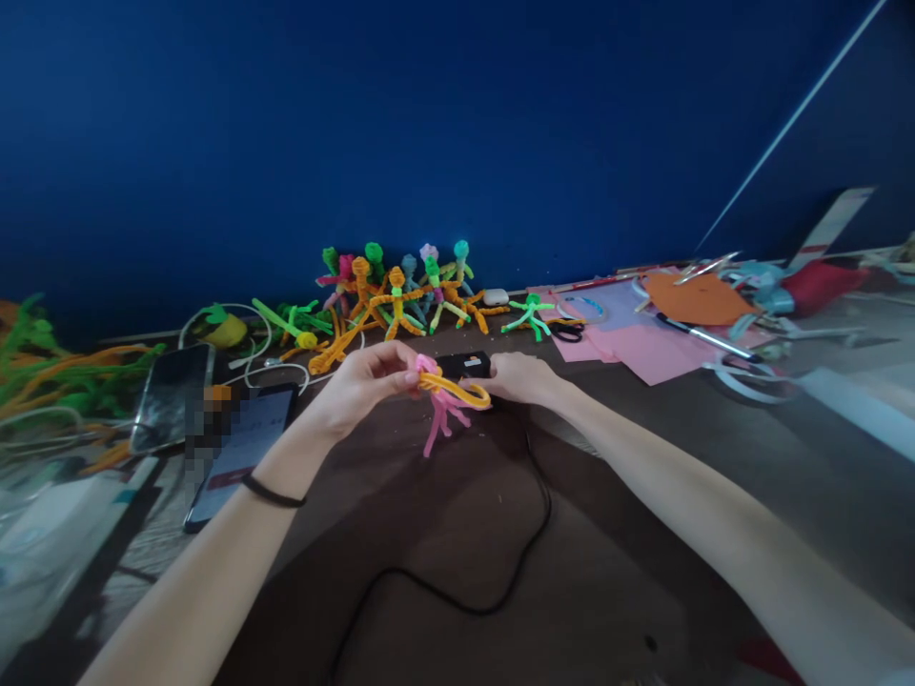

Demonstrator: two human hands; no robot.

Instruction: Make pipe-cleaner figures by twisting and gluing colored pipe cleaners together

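My left hand [368, 381] is closed, pinching the head end of a pink pipe-cleaner figure [437, 419] with an orange pipe cleaner [457, 389] looped around it. My right hand [518, 377] is closed on the other end of the orange loop. The figure's pink legs hang down between my hands, just above the dark table [457, 534]. A black wrist band [272, 492] sits on my left forearm.
A row of finished pipe-cleaner figures [400, 295] stands against the blue wall. A small black box [464, 364] with a cable [500, 591] lies behind my hands. Two phones [214, 429] lie at left beside loose pipe cleaners [64, 376]. Pink and orange paper [643, 333], scissors [568, 332] and tape lie at right.
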